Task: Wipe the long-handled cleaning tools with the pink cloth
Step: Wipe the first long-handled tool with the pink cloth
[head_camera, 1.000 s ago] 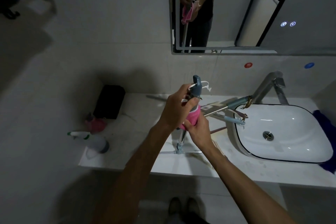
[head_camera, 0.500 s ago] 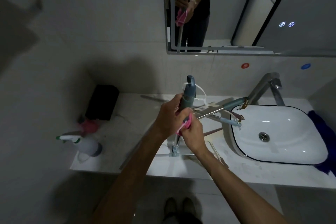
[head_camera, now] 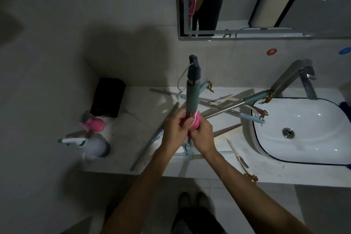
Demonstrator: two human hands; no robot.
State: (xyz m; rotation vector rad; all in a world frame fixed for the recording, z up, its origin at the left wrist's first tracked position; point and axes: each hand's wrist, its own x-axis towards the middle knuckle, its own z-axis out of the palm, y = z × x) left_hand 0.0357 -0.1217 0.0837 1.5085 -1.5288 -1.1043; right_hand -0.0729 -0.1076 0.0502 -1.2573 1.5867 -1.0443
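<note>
A long-handled cleaning tool (head_camera: 192, 91) with a grey-green grip and metal shaft stands upright on the counter. My right hand (head_camera: 202, 135) grips the pink cloth (head_camera: 195, 122) wrapped round the shaft just below the grip. My left hand (head_camera: 174, 129) holds the shaft from the left, fingers curled at the same height. Several more long-handled tools (head_camera: 224, 109) lie crossed on the white counter (head_camera: 133, 142) behind my hands, their ends reaching the sink.
A white sink (head_camera: 296, 131) with a chrome faucet (head_camera: 296, 80) fills the right. A white spray bottle (head_camera: 89, 143), a pink object (head_camera: 96, 124) and a black box (head_camera: 107, 97) stand at the left. A thin brush (head_camera: 240, 159) lies near the counter's front edge. A mirror (head_camera: 247, 2) hangs above.
Both hands and the pink cloth have slid down the tool, from the grip near its top to the metal shaft below it. The view has shifted left.
</note>
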